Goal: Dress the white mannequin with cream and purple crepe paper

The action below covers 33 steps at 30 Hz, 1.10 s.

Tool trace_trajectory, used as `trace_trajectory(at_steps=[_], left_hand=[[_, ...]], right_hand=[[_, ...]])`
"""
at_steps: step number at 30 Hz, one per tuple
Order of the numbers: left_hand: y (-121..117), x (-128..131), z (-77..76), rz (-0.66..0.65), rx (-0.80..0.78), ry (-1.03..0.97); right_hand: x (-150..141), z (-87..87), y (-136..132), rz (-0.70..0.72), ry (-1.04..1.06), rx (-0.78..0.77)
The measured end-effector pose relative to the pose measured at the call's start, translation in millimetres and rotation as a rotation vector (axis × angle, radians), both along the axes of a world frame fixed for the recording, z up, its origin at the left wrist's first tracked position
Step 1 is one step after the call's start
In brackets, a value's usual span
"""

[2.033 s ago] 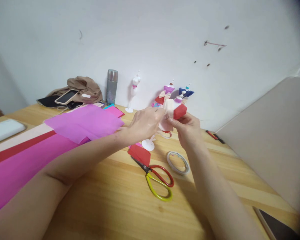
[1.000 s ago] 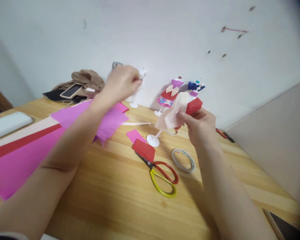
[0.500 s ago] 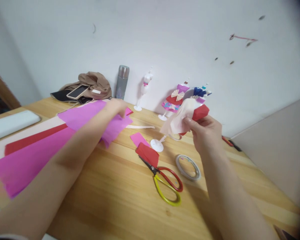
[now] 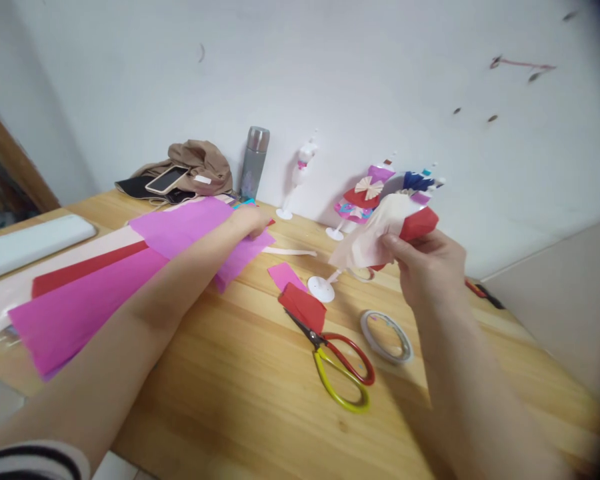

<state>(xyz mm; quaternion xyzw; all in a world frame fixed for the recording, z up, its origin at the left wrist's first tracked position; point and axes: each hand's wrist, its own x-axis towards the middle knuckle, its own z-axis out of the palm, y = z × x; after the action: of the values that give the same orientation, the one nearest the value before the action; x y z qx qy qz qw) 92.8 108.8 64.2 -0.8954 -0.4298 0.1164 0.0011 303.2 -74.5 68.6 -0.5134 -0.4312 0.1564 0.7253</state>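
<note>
The right hand (image 4: pixel 433 267) pinches cream and red crepe paper (image 4: pixel 373 230) between its fingers, around a small white dress-form figure with a round base (image 4: pixel 321 289), tilted above the pale wooden worktop (image 4: pixel 220 393). The left hand (image 4: pixel 253 221) reaches down over the thin violet paper sheet (image 4: pixel 190 223), its fingers bent, and whether they grip anything I cannot tell. Nearest the figure's base lie a small red paper piece (image 4: pixel 303 305), touched by red-and-yellow-handled scissors (image 4: pixel 317 339), and a white tape roll (image 4: pixel 387 337).
</note>
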Motion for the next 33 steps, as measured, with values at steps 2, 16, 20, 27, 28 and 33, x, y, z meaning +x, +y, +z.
trace_trajectory(at_steps=[2,16,20,27,28,33], left_hand=[[-1,0,2.7,0.001,-0.009,-0.003],[-12,6,10.8,-0.05,0.053,-0.201],[-31,22,20.3,-0.173,0.011,-0.571],[-69,50,17.9,-0.53,-0.406,-1.211],[-73,51,16.9,-0.559,-0.423,-1.238],[-86,52,16.0,-0.534,-0.481,-1.27]], right_hand=[[1,-1.5,2,0.001,0.001,0.012],[0,-4.4,8,-0.013,-0.092,-0.027],[2,-6.2,8,-0.005,-0.102,-0.022],[5,-7.2,6,0.028,-0.165,-0.043],[7,-7.5,6,0.039,-0.175,-0.046],[12,-6.0,5,0.101,-0.187,-0.025]])
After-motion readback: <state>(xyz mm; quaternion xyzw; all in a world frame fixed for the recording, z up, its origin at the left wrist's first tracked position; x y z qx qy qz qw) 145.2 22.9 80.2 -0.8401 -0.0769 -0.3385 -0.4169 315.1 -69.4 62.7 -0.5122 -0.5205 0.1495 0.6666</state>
